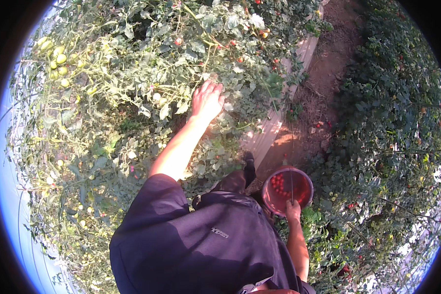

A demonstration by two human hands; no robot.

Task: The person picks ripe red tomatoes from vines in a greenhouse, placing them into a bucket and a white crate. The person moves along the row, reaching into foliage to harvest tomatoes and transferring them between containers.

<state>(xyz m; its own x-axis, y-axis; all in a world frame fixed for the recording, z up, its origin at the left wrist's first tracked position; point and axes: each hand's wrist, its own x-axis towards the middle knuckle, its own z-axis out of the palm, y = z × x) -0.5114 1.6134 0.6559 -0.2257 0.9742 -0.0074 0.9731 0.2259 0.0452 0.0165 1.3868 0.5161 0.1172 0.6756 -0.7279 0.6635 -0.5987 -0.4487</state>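
My left hand (207, 98) reaches out into the sunlit foliage of a tomato vine (191, 70), back of the hand up. Its fingertips sit among leaves, and whether they hold anything is hidden. Several small red tomatoes (240, 59) hang on the vine beyond the hand, and a pale tomato (156, 96) is to its left. Close to my body on the right, my right hand (293, 209) grips the thin handle (291, 185) of a red bucket (305, 178). Inside it, a cluster of small red tomatoes (278, 182) lies along the left side.
A bare soil path (325, 70) runs between two plant rows, with a pale strip (270, 130) along its left edge. Fallen red tomatoes (318, 125) lie on it. Dense vines (389, 121) border the right side. Green tomatoes (61, 58) hang at the upper left. My shoe (249, 169) stands beside the strip.
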